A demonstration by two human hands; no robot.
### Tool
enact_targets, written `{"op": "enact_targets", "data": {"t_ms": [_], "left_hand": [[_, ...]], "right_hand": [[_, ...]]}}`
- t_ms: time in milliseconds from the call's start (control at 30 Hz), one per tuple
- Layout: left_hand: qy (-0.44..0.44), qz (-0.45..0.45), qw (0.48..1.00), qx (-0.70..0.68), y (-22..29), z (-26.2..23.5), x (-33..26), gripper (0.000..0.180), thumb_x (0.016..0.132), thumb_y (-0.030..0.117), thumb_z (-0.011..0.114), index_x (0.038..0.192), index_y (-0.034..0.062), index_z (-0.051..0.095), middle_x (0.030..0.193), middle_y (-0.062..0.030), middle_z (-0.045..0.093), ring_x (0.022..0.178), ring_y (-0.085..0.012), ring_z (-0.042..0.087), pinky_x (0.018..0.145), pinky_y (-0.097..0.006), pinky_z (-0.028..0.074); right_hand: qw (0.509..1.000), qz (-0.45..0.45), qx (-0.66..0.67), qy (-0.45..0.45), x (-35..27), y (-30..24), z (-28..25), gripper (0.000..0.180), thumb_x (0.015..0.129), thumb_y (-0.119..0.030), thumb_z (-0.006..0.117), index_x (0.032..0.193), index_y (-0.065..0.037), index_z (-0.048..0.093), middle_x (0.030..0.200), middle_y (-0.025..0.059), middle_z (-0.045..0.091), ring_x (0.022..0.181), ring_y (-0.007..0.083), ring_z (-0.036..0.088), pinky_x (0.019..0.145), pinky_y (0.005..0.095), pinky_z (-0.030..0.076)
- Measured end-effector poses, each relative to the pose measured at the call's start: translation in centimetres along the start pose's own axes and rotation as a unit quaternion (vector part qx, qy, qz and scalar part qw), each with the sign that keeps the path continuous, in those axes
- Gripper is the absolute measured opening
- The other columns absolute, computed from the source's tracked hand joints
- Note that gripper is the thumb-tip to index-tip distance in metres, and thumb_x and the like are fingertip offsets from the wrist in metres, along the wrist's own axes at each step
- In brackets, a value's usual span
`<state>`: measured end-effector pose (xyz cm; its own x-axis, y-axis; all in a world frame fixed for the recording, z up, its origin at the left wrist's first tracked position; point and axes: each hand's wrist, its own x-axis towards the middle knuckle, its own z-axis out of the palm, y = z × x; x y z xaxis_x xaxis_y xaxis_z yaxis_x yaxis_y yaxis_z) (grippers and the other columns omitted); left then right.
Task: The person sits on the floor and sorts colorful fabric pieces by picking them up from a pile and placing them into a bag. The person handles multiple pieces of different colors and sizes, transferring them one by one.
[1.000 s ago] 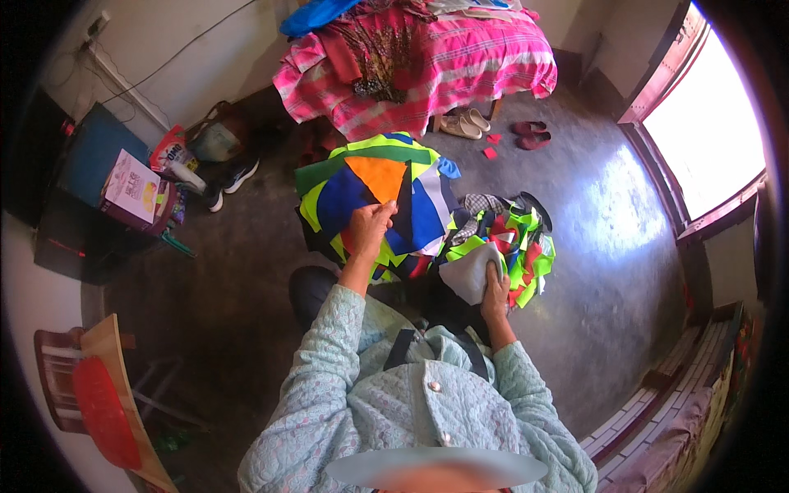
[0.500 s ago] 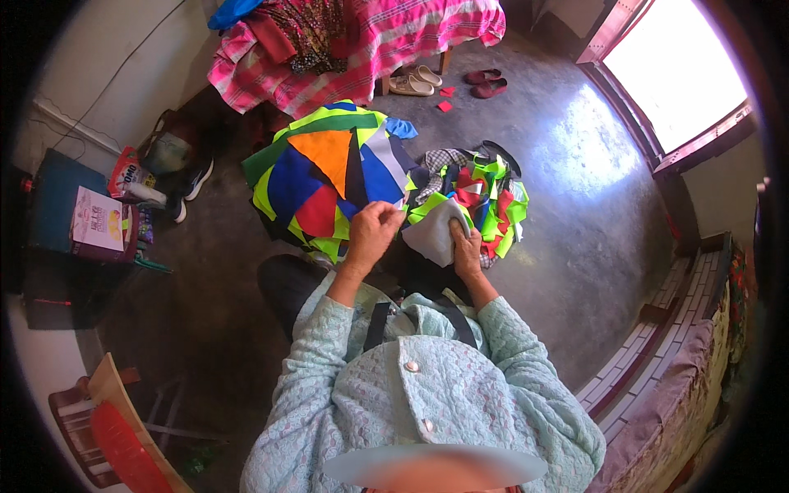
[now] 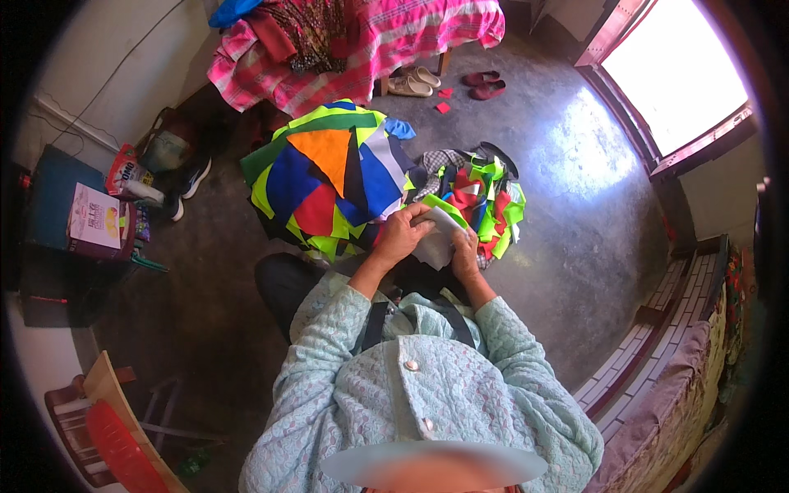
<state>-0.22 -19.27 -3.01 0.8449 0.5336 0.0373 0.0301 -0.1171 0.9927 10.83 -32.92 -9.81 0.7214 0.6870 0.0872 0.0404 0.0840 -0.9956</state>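
Between my hands, above my lap, is a light grey piece of cloth (image 3: 436, 245) with a bright yellow-green strip (image 3: 445, 210) along its far side. My right hand (image 3: 466, 255) grips the cloth's right edge, thumb on top. My left hand (image 3: 403, 236) is closed at its left edge, fingers pinched on the cloth; any small tool there is hidden. Just beyond my left hand spreads a rounded patchwork (image 3: 311, 177) of blue, orange, red, green, black and grey fabric pieces. A heap of fabric scraps (image 3: 499, 205) in yellow-green, red and blue lies beyond my right hand.
A bed with a pink checked cover (image 3: 394, 37) stands at the far side, beige shoes (image 3: 411, 85) and dark red shoes (image 3: 486, 85) beside it. On the left are a dark cabinet (image 3: 53, 193) and a wooden chair (image 3: 103, 419). A bright doorway (image 3: 678, 74) opens far right.
My left hand has moved right and slightly nearer, from beside the patchwork onto the grey cloth. The cloth has tilted between both hands; my right hand has barely moved.
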Motion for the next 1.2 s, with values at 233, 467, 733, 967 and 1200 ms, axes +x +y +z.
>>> {"op": "enact_targets", "data": {"t_ms": [233,467,733,967,1200], "left_hand": [[-0.054,0.042,0.995,-0.068,-0.9,-0.7,-1.8,0.012,0.078,-0.003,0.063,0.088,0.0029,0.059,0.097,-0.0031,0.066,0.087,-0.0104,0.058,0.081,-0.027,0.047],[-0.073,0.058,0.994,-0.054,-0.9,-0.9,-3.1,0.015,0.077,-0.010,0.054,0.079,0.0048,0.054,0.101,-0.0072,0.067,0.096,-0.0129,0.059,0.088,-0.027,0.044],[-0.049,-0.017,0.986,-0.156,0.4,-1.9,-4.3,0.017,0.081,-0.013,0.046,0.085,0.0013,0.054,0.099,-0.0112,0.069,0.096,-0.0150,0.062,0.089,-0.026,0.046],[-0.083,0.013,0.989,-0.119,1.0,-2.5,-4.9,0.021,0.078,-0.010,0.056,0.093,0.0022,0.064,0.098,-0.0101,0.070,0.101,-0.0185,0.062,0.091,-0.030,0.047],[-0.029,0.128,0.987,0.098,0.2,-3.1,-5.4,0.021,0.070,-0.009,0.061,0.082,0.0074,0.066,0.104,-0.0062,0.067,0.102,-0.0207,0.060,0.090,-0.030,0.046]], "right_hand": [[0.984,0.078,0.160,-0.003,0.3,0.8,-0.4,0.032,0.089,-0.029,0.052,0.099,-0.001,0.063,0.090,0.0026,0.064,0.076,0.0117,0.057,0.070,0.0258,0.043],[0.975,0.105,0.194,-0.029,0.6,-1.9,0.1,0.026,0.083,-0.016,0.061,0.104,-0.002,0.062,0.092,0.0019,0.065,0.076,0.0105,0.060,0.070,0.0246,0.046],[0.961,0.114,0.245,0.057,0.7,-1.0,0.6,0.024,0.089,-0.015,0.059,0.110,-0.003,0.059,0.096,0.0028,0.065,0.081,0.0124,0.062,0.073,0.0261,0.050],[0.964,0.130,0.229,0.031,1.0,-1.2,0.3,0.028,0.091,-0.017,0.057,0.115,-0.003,0.056,0.102,0.0035,0.063,0.086,0.0125,0.061,0.078,0.0268,0.050],[0.969,0.084,0.230,0.020,0.9,-0.5,0.8,0.030,0.095,-0.012,0.052,0.124,-0.004,0.052,0.109,0.0019,0.061,0.095,0.0103,0.058,0.083,0.0238,0.047]]}}
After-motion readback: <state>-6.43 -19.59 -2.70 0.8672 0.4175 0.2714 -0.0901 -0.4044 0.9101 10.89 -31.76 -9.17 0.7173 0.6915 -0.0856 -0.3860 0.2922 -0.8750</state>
